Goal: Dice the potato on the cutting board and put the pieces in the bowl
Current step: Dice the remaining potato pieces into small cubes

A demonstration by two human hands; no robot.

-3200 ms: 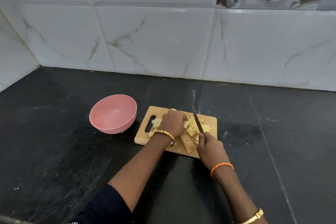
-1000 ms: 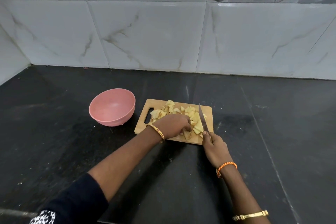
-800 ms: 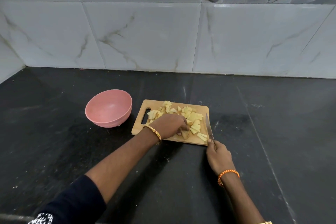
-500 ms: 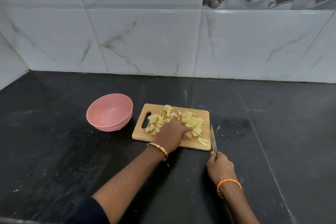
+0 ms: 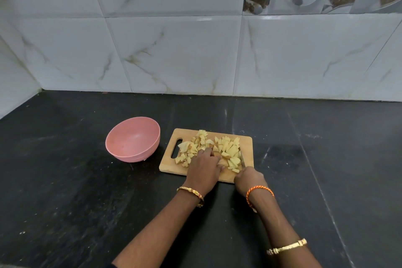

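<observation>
Countertop [image 5: 65,191]: black stone, and I see it carrying every item listed below.
Wall tiles [image 5: 174,50]: white, marbled, behind the counter; a printed strip runs along the upper right.
Bowl [image 5: 133,139]: pink, upright, just left of the board and apart from it; I see no pieces in it.
Cutting board [image 5: 247,143]: wooden, flat on the counter, handle slot at its left end.
Potato pieces [image 5: 230,148]: pale yellow chunks, all of them on the board, spread from beside the slot to the right edge.
Left hand [image 5: 203,168]: palm down over the near middle of the board, fingers bent onto the pieces there. I cannot tell whether it is pinching one or only pressing down.
Right hand [image 5: 250,180]: at the board's near right corner, curled into a fist around the knife handle.
Knife [image 5: 242,160]: only a sliver of blade visible to me, running along the right side of the pieces; the handle is hidden inside the fist.
Wrists: I note a gold bangle on the left, an orange thread band on the right, and a second gold bangle further up the right forearm.
</observation>
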